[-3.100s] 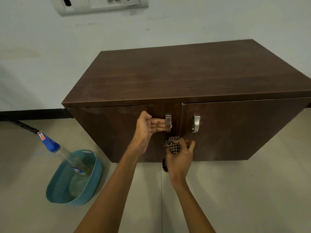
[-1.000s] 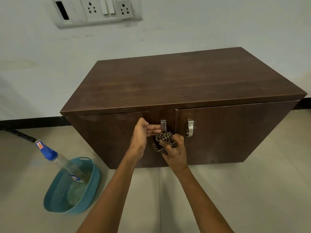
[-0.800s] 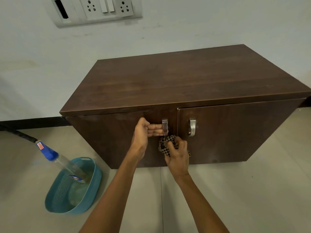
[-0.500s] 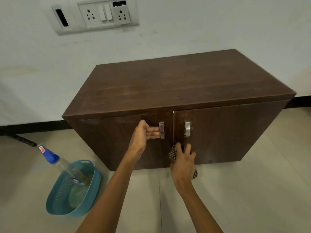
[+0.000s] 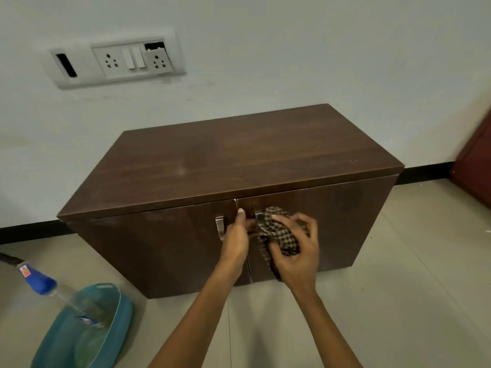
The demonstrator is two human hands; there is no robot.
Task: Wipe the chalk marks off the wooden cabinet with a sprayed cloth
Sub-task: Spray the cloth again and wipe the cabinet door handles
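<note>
The dark wooden cabinet (image 5: 239, 166) stands on the floor against the wall, both doors closed. My left hand (image 5: 235, 241) reaches across the door gap, its fingers curled at the right door handle (image 5: 259, 219). The left door handle (image 5: 220, 227) is bare. My right hand (image 5: 297, 251) grips a bunched brown checkered cloth (image 5: 279, 233) and holds it against the right door, just beside that handle. I make out no clear chalk marks; only faint smudges show on the top.
A teal plastic basket (image 5: 117, 314) sits on the tiled floor at the lower left, with a blue-capped spray bottle (image 5: 39, 284) leaning out of it. A switch and socket panel (image 5: 117, 62) is on the wall above. A reddish door edge (image 5: 475, 168) stands at the right.
My left hand has left the left door handle and shifted to the right one. My right hand has brought the cloth up from low on the door to beside that handle.
</note>
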